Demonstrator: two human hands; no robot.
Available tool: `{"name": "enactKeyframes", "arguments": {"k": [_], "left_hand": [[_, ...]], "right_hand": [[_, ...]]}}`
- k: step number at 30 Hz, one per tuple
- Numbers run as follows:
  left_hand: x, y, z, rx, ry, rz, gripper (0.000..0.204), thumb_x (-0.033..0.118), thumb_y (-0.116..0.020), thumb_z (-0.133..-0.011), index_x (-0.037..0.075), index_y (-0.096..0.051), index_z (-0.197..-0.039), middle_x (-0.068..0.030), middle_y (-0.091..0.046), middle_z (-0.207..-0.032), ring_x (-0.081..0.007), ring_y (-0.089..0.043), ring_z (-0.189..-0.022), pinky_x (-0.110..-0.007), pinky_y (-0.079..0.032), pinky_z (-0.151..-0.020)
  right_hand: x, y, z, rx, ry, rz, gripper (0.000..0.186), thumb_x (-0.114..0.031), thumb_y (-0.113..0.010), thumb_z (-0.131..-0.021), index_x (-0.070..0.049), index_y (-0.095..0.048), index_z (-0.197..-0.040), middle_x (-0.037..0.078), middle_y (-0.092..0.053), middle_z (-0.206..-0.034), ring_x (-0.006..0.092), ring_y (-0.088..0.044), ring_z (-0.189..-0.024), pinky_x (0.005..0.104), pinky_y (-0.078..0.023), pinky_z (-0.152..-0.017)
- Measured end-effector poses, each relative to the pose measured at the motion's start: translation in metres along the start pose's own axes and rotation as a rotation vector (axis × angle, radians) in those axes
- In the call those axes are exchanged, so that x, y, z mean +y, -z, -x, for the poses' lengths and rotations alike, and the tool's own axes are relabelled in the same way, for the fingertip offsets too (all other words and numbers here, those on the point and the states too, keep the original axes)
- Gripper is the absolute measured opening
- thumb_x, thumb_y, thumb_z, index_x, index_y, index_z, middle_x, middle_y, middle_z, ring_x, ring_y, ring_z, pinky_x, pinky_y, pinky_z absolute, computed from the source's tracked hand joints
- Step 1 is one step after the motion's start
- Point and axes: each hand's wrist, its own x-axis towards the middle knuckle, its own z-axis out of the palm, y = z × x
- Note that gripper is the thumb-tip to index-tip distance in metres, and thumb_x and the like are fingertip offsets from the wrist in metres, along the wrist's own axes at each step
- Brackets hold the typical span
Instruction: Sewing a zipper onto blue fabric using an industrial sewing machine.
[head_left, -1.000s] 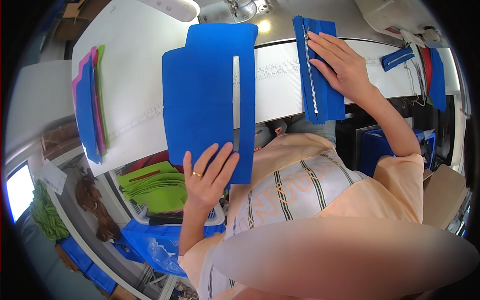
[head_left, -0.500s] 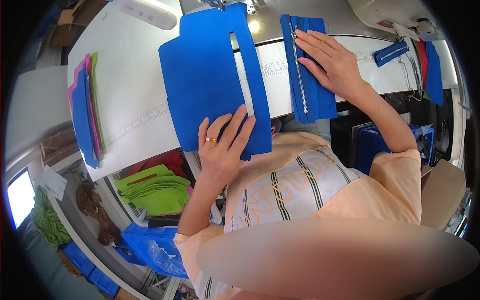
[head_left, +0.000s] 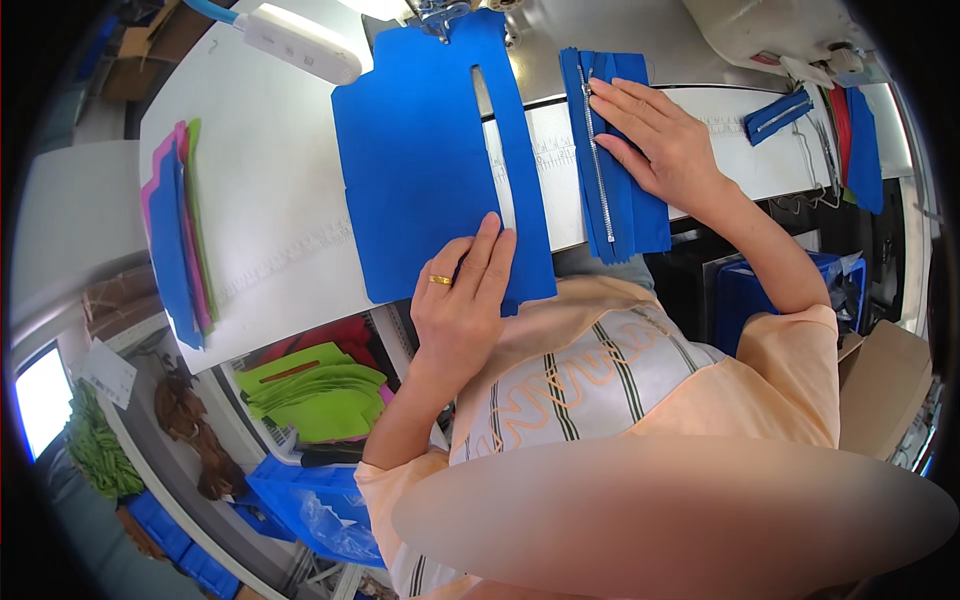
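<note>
A blue fabric panel [head_left: 415, 170] with a long narrow slot lies across the table, its far edge under the sewing machine's presser foot [head_left: 440, 22]. My left hand [head_left: 465, 290], a ring on one finger, rests on the panel's near edge. Its fingertips lie beside the slot's near end; its thumb is hidden. To the right, a stack of blue zipper strips [head_left: 640, 215] has a silver-toothed zipper [head_left: 600, 185] on top. My right hand [head_left: 665, 145] lies flat over this stack, fingers stretched out and fingertips by the zipper's far end.
Blue, pink and green fabric pieces [head_left: 180, 240] lie on the left of the white table [head_left: 270, 190]. A white lamp [head_left: 300, 42] hangs near the machine. A small blue zipper piece [head_left: 778, 116] lies far right. Below the table, a basket holds green pieces [head_left: 315, 390].
The whole view has shifted slightly. My left hand's fingers have drawn closer together on the panel. My right hand stays on the zipper stack.
</note>
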Motion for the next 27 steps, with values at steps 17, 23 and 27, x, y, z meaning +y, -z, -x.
{"name": "enactKeyframes", "arguments": {"k": [17,23,27], "left_hand": [[0.007,0.026,-0.013,-0.155,-0.037,-0.109,0.038,0.008,-0.067,-0.077,-0.002,-0.064,-0.114,-0.0163,-0.063,-0.121,-0.0263,-0.06,-0.1,-0.031,-0.049,-0.075],[-0.009,0.031,-0.09,0.016,0.355,0.738,0.054,0.022,-0.069,-0.086,0.0,-0.049,-0.131,-0.0106,-0.061,-0.11,-0.0212,-0.057,-0.101,-0.033,-0.046,-0.089],[-0.032,-0.007,-0.134,0.187,0.458,0.951,0.062,0.008,-0.066,-0.086,0.003,-0.037,-0.14,-0.0109,-0.062,-0.111,-0.0138,-0.058,-0.099,-0.028,-0.047,-0.086]], "right_hand": [[0.0,0.001,-0.001,-0.001,0.006,0.005,0.033,-0.021,-0.071,-0.082,-0.007,-0.066,-0.111,0.004,-0.063,-0.123,0.0227,-0.062,-0.109,0.0318,-0.054,-0.085],[0.002,0.001,-0.001,0.003,0.014,-0.002,0.032,-0.021,-0.07,-0.082,-0.006,-0.066,-0.111,0.005,-0.063,-0.123,0.0239,-0.062,-0.109,0.0327,-0.054,-0.086],[-0.001,0.001,-0.002,-0.005,0.002,-0.002,0.032,-0.021,-0.069,-0.083,-0.006,-0.066,-0.11,0.006,-0.064,-0.121,0.0244,-0.062,-0.108,0.0331,-0.054,-0.086]]}}
